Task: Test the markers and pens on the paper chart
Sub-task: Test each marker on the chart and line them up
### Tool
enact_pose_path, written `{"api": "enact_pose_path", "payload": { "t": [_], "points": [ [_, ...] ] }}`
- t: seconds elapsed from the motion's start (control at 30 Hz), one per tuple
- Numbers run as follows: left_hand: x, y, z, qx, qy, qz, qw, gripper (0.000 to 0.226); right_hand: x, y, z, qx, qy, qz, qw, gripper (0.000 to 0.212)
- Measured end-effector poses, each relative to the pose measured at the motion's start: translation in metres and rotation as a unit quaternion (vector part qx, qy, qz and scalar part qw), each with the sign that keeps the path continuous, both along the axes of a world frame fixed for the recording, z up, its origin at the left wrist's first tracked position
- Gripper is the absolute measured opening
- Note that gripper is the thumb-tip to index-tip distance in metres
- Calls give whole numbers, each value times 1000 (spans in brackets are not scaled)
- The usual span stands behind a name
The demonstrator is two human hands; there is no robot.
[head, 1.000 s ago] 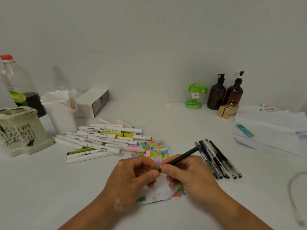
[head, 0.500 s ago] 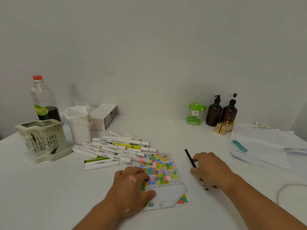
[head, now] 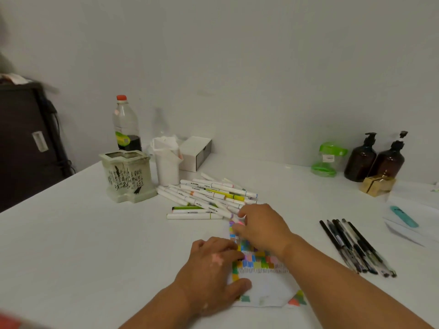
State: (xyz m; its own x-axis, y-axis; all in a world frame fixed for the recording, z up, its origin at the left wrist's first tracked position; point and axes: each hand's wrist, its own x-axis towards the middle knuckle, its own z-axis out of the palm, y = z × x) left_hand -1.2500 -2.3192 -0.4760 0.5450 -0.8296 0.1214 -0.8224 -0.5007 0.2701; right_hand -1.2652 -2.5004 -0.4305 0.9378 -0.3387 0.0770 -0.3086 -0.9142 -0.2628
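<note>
- Paper chart (head: 261,264) lies flat on the white table (head: 71,245), under our left fingers and partly beneath the right wrist. Coloured squares fill its upper part, and the strip nearest us is mostly white.
- Our left hand (head: 211,271) rests on the chart's left edge, fingers laid fairly flat over the squares and thumb pressed on the white strip. It holds nothing and only pins the sheet.
- Our right hand (head: 263,227) reaches past the chart's far edge, and its fingertips (head: 243,211) meet the near ends of the white markers (head: 209,198) heaped there.
- One long marker (head: 213,209) ends right at those fingertips. That spot is blurred, so we cannot tell whether the fingers have pinched it or merely touch it.
- Black pens (head: 356,248) lie in a row to the right of the right fingers, well apart from them, and neither hand touches them.
- Beyond the fingertips, past the heap, stand a ceramic pot (head: 128,176) and a white cup (head: 167,162).
- We judge the step in hand to be picking a marker to test. With so many squares filled, the chart looks well along.
- The next move calls for a firm pinch on one barrel alone and a lift clear of its neighbours without rolling them. Then the cap comes off for a short stroke on a free spot while the left fingers hold the sheet flat.
</note>
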Motion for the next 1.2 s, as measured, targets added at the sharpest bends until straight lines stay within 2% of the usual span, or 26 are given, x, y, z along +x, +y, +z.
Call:
{"api": "enact_pose_path", "payload": {
  "t": [0.1,0.27,0.33,0.37,0.43,0.47,0.5,0.53,0.6,0.7,0.9,1.0,1.2],
  "points": [
    [1,0,-2,-13,-1,0,1000,77,13,9,-8,-45,20,-16,999,27],
    [2,2,-1,-18,9,-5,1000,76,-6,-7,5,7,20,-82,996,13],
    [1,2,-1,-22,15,-8,1000,74,-30,-20,11,118,-13,-108,987,9],
    [1,3,-1,-30,15,-12,999,72,-45,-24,12,224,-39,-114,967,8],
    [-1,4,0,-69,17,-25,997,63,-74,-24,11,451,-88,-100,883,11],
    [-1,5,0,-102,22,-32,994,55,-87,-21,8,520,-112,-88,842,14],
    [0,6,2,-140,30,-36,989,47,-97,-18,4,553,-137,-78,818,17],
    [0,7,3,-178,41,-37,983,40,-105,-14,1,565,-157,-68,807,18],
    [0,9,6,-242,60,-37,968,34,-112,-2,-3,555,-182,-50,810,15],
    [-4,11,10,-280,73,-48,956,36,-108,16,-5,537,-195,-21,821,16],
    [-7,12,13,-296,57,-56,952,22,-95,35,-6,478,-205,17,854,6],
    [-8,11,11,-282,51,-56,956,26,-97,32,-4,452,-238,25,860,10],
    [-15,5,11,-271,66,-80,957,29,-94,40,-14,428,-242,45,870,9]
  ]
}}
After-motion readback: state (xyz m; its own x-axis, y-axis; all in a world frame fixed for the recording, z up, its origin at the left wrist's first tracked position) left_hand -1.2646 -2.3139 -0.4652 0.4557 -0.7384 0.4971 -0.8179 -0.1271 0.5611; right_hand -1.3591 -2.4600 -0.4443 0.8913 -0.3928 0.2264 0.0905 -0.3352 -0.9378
